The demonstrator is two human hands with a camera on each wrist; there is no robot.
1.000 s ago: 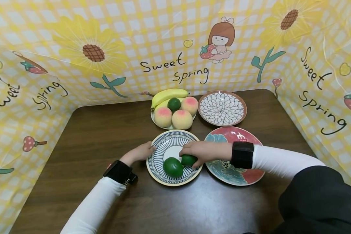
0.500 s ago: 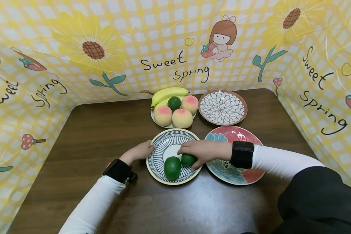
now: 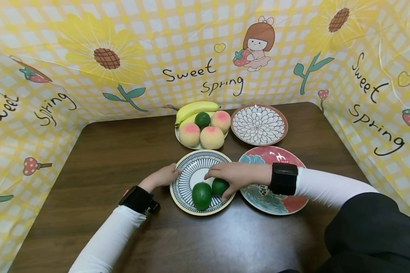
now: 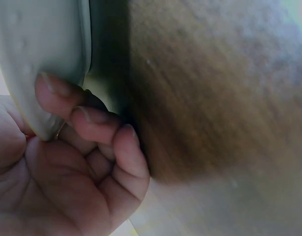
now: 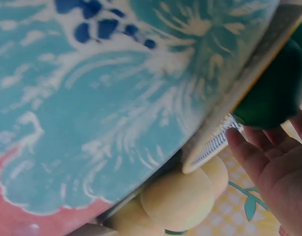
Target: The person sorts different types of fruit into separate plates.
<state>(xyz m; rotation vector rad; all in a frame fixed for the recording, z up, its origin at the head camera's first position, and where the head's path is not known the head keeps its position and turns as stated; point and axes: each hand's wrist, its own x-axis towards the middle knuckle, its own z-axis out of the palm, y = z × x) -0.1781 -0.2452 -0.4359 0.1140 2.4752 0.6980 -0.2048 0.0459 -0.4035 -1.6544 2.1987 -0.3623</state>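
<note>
My left hand (image 3: 161,176) pinches the left rim of a blue-and-white striped plate (image 3: 186,167). In the left wrist view its fingers (image 4: 94,123) curl under the pale underside of that plate. A smooth green oval fruit (image 3: 202,196) lies on the plate. Beside it rests a second, smaller green fruit (image 3: 219,186), partly covered by my right hand (image 3: 234,176). The right thumb and fingers are spread around this fruit, and the fingertips reach past it over the plate. From the right wrist view, the right fingers (image 5: 249,152) look fairly straight next to the dark green fruit; the thumb is hidden.
A red and teal plate (image 3: 290,204) lies under the right forearm. Behind stands a plate with bananas (image 3: 196,112), several peaches (image 3: 212,137) and a small green fruit (image 3: 202,120). A brown-rimmed flower-pattern plate (image 3: 259,125) sits back right. Checked cloth (image 3: 191,38) walls the table.
The larger green fruit has turned a little and settled on the plate. My right fingers have spread slightly around the smaller one. The left hand keeps its place on the rim.
</note>
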